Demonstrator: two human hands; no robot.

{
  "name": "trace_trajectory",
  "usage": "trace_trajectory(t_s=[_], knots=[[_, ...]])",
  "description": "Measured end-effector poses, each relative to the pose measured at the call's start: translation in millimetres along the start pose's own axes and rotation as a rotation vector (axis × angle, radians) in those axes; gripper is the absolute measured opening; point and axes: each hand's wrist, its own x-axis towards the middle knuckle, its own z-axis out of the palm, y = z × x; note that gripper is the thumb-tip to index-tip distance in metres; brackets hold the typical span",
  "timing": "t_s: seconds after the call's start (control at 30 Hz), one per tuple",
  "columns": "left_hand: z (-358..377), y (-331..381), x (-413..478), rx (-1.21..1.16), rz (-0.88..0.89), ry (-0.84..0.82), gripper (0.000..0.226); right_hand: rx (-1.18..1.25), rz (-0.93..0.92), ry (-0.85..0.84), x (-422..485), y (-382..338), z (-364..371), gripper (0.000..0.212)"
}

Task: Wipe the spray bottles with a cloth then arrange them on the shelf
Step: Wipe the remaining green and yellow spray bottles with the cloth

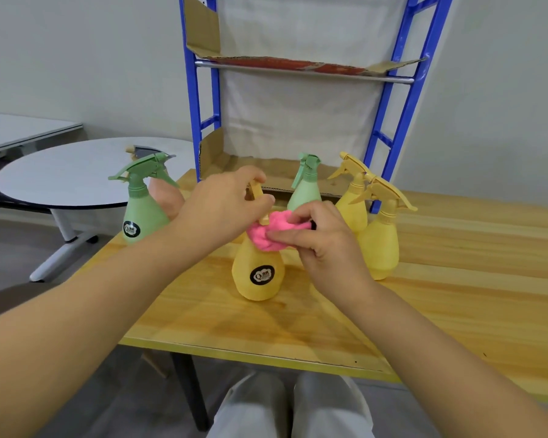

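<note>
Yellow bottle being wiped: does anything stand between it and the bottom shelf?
Yes. A green bottle stands right behind the yellow bottle, in front of the bottom shelf; two more yellow bottles crowd the right. The shelf's left part looks open.

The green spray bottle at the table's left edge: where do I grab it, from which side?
I'd take the green spray bottle by its slim neck under the head, from the near side: it's upright, its body flares wide, and a pink bottle crowds behind.
</note>
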Motion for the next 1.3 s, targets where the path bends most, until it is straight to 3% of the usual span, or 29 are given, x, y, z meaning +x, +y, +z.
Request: trace_trajectory(t_s=[0.4,0.57,0.63,0.73,0.87,0.93,1.03,1.17,1.3], knots=[[-14.7,13.6,-1.3,0.13,-0.043,-0.109,0.03,-0.119,-0.163,-0.267,-45.5,-7.0,29.3,0.03],[-5.8,8.6,-1.5,0.23,0.033,-0.132,0.04,-0.165,-0.259,-0.436,-49.6,0.9,30.3,0.026],[-7.1,8.2,-0.6,0.211,0.084,-0.151,0.044,-0.14,-0.246,-0.404,-38.6,-1.2,23.4,0.02],[-10.7,8.1,0.6,0.174,0.091,-0.206,0.06,-0.103,-0.169,-0.263,-13.3,-5.6,13.9,0.033],[-13.2,1.3,2.1,0.054,0.083,-0.262,0.073,-0.079,-0.13,-0.14,9.6,-5.2,16.0,0.032],[-17.5,-5.6,4.0,-0.043,0.028,-0.317,0.064,-0.047,-0.105,-0.148,2.5,-4.1,22.1,0.035],[-20.5,-22.0,6.1,-0.075,-0.028,-0.375,0.025,0.05,-0.063,-0.225,-24.9,-2.7,31.8,0.033],[-19.5,-38.9,3.9,-0.135,-0.012,-0.401,0.023,0.073,-0.094,-0.329,-49.0,-2.2,37.8,0.023],[-20.7,-48.0,2.1,-0.358,-0.064,-0.405,0.023,0.045,-0.103,-0.205,-32.6,-4.0,34.2,0.025]])
